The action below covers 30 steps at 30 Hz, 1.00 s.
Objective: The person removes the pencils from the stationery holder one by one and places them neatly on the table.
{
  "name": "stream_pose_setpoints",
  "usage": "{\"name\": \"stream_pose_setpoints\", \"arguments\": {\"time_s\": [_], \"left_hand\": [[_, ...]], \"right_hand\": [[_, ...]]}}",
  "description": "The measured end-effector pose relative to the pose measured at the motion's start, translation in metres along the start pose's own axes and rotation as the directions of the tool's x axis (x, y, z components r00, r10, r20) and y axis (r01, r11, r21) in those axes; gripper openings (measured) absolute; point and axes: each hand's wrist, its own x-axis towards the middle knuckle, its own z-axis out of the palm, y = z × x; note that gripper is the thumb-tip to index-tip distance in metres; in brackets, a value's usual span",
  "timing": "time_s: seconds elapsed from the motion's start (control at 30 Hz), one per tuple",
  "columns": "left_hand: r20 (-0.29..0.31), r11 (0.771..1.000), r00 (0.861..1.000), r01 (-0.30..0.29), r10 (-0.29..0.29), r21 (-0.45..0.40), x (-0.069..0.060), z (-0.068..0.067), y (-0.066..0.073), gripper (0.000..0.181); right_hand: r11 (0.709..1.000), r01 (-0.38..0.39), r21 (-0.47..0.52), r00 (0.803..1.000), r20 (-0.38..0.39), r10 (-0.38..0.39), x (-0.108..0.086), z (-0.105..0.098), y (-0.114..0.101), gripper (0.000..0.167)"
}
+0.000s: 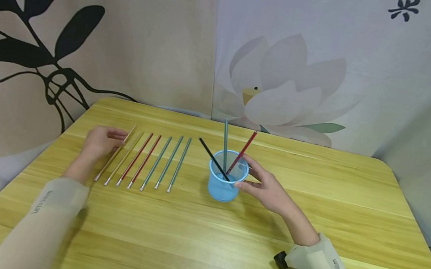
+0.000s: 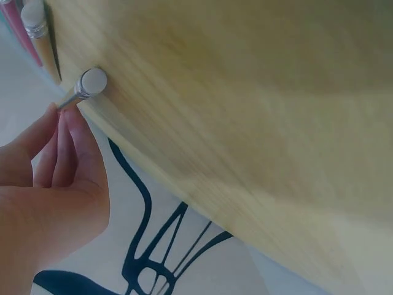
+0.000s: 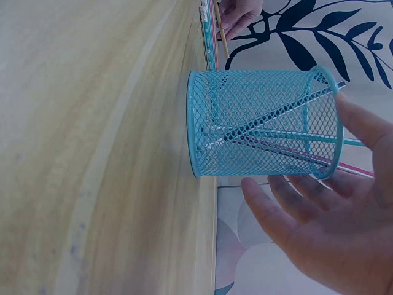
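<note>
My left hand (image 1: pixel 99 140) pinches a yellow pencil (image 1: pixel 110 162) between thumb and fingertips at the left end of a row. In the left wrist view, that pencil's white eraser (image 2: pixel 94 81) points toward the camera. To its right lie another yellow pencil (image 1: pixel 123 158), two red pencils (image 1: pixel 136 157) and three green pencils (image 1: pixel 168 164), side by side with erasers nearest me. My right hand (image 1: pixel 267 191) holds a blue mesh pencil cup (image 1: pixel 222 191) by its rim and side. Standing aslant in the cup are a black pencil (image 1: pixel 209 152), a green pencil (image 1: pixel 225 138) and a red pencil (image 1: pixel 246 145).
Everything is on a wooden table (image 1: pixel 188 252), whose far edge meets a patterned curtain (image 1: pixel 162 41). A small black object (image 1: pixel 281 260) sits at the right sleeve's cuff. Bare tabletop lies between the pencil row and the cup.
</note>
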Motion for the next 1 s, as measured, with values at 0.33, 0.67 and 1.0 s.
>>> {"name": "stream_pose_setpoints", "arguments": {"time_s": [0.33, 0.67, 1.0], "left_hand": [[-0.022, 0.996, 1.0, 0.009, -0.007, 0.093, -0.0008, 0.0039, 0.0017, 0.029], [-0.035, 0.989, 0.999, -0.001, 0.006, 0.147, -0.0009, 0.0062, 0.0034, 0.03], [-0.048, 0.997, 0.999, -0.009, 0.012, 0.071, -0.0003, 0.0033, -0.003, 0.029]], "right_hand": [[1.0, 0.007, 0.005, 1.0, 0.003, -0.007, -0.0004, -0.0002, 0.0005, 0.073], [1.0, -0.002, 0.012, 1.0, 0.002, 0.002, 0.0003, -0.0002, -0.0002, 0.074], [1.0, -0.001, 0.011, 1.0, 0.001, 0.001, 0.0009, 0.0, -0.0007, 0.074]]}}
